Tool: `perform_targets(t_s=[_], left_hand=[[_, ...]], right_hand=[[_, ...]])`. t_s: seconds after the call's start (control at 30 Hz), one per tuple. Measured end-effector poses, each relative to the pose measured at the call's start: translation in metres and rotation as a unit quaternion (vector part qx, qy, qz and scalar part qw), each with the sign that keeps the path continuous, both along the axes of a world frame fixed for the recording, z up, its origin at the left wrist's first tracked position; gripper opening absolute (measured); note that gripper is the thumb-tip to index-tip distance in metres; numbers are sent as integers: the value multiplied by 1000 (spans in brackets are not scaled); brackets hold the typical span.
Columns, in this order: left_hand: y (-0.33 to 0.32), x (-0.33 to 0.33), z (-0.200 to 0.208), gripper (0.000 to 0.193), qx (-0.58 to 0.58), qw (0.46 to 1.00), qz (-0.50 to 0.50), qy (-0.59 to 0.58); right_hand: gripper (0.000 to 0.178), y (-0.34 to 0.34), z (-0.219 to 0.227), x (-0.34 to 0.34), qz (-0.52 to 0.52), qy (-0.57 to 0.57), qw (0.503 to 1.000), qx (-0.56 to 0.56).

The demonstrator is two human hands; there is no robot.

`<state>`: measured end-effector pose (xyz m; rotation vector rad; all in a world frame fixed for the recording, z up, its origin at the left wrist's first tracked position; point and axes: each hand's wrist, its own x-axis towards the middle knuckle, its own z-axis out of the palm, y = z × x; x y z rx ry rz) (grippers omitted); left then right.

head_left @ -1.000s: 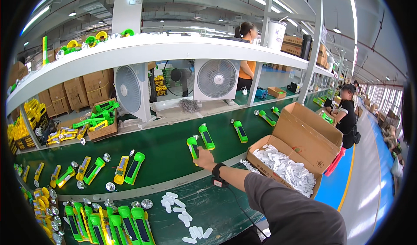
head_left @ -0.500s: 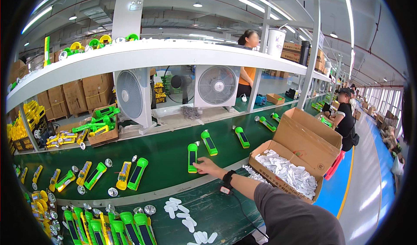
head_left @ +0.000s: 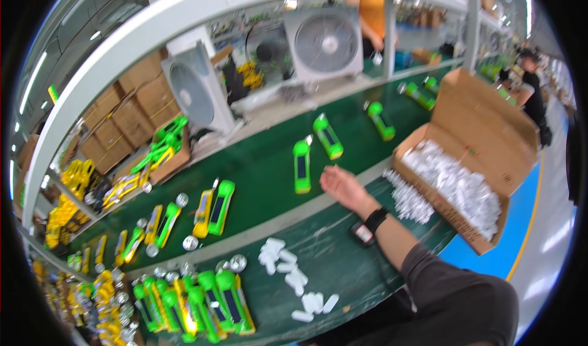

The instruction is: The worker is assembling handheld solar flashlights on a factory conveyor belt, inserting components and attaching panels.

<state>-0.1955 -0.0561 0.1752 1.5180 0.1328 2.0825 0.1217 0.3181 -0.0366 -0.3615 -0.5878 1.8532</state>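
Note:
My right hand [head_left: 344, 188] is over the near edge of the green conveyor belt [head_left: 263, 180], palm partly turned up. Its loosely bent fingers hold nothing. Just left of the fingertips, and apart from them, a green flashlight body [head_left: 302, 168] with a dark panel lies on the belt. Another green flashlight body [head_left: 328, 137] lies beyond it. On the near worktop are loose white oval strips [head_left: 294, 278]. A row of green and yellow flashlight bodies [head_left: 208, 303] with silvery reflectors lies to their left. My left hand is out of view.
An open cardboard box [head_left: 456, 193] of white pieces stands right of my forearm, with a pile of small white parts [head_left: 409, 197] beside it. A white shelf beam [head_left: 245, 0] spans the back, before fans [head_left: 329, 42]. A person in black [head_left: 531, 88] is at the far right.
My right hand has come off the green flashlight body and turned its palm upward. The whole view has tilted and shifted downward, and the picture is blurrier.

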Motion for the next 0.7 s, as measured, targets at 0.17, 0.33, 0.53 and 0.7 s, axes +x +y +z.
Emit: perform_targets(t_s=[0.17,0.33,0.53,0.7], left_hand=[[189,-24,-88,26,-451,813,325,173],[291,-75,-167,66,-398,555,497,535],[343,-82,-177,86,-497,372,445,645],[349,-77,-187,75,-445,328,529,643]], right_hand=[[31,2,-1,2,-12,-41,999,-20],[30,0,-16,-1,11,24,997,-71],[25,-4,-6,-2,10,5,994,-104],[27,-5,-5,0,15,0,993,-117]])
